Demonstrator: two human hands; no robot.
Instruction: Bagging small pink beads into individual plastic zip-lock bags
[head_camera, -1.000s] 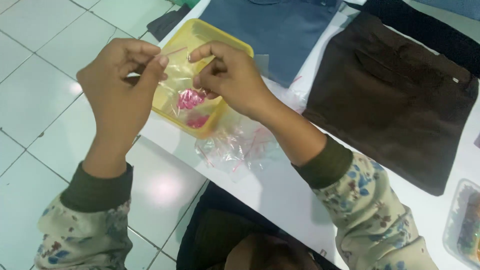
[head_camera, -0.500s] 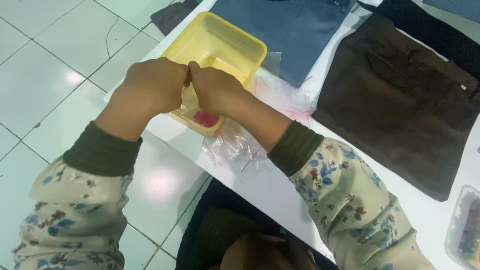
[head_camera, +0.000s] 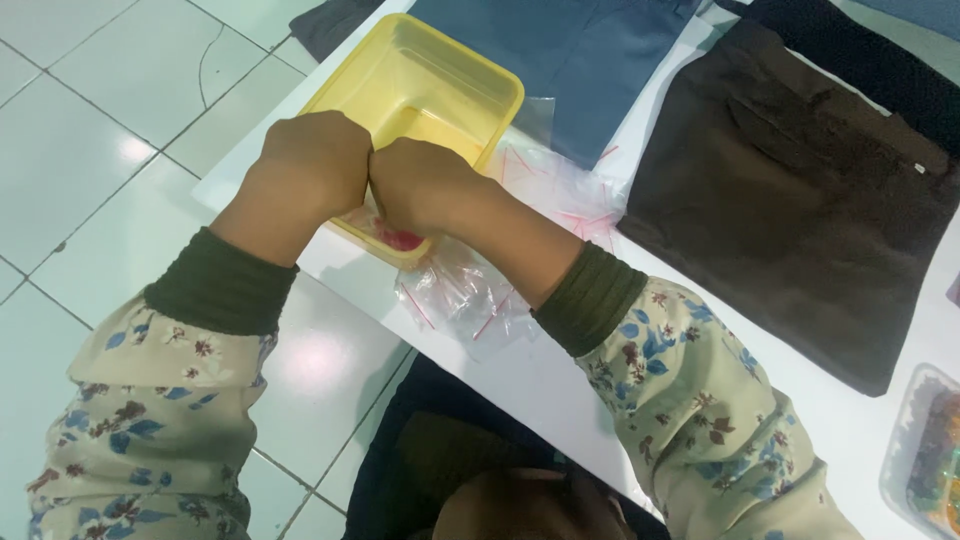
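Head view looking straight down, so going big to small. White tabletop (head_camera: 560, 390) is smooth and a bit glossy, running diagonally under everything, with pale glossy floor tiles (head_camera: 90, 130) off to the left of the hands. Up and to the right of the hands lies a big dark brown cloth piece (head_camera: 790, 230), matte, flat, roughly square with a pocket shape stitched on it. Above the hands there's a blue fabric piece (head_camera: 590, 60), also flat and soft looking.

Right under and just beyond the knuckles sits a yellow plastic tray (head_camera: 440, 80), rectangular with rounded corners, slightly see-through walls. Some pink stuff (head_camera: 400, 240) shows in its near corner, directly below the fists, can't tell what it is exactly.

Left hand (head_camera: 310, 165) and right hand (head_camera: 425, 185) are both balled up tight, knuckles pressed against each other over the near edge of the tray. Fingers are curled under, so whatever they're pinching is hidden from here; honestly can't tell what's in there. Sleeves are floral beige with dark green ribbed cuffs.

Just toward the body from the right wrist is a crinkly heap of little clear plastic bags (head_camera: 465, 295) with thin red strips, touching the tray's near edge. More of them spread out to the right of the fists.
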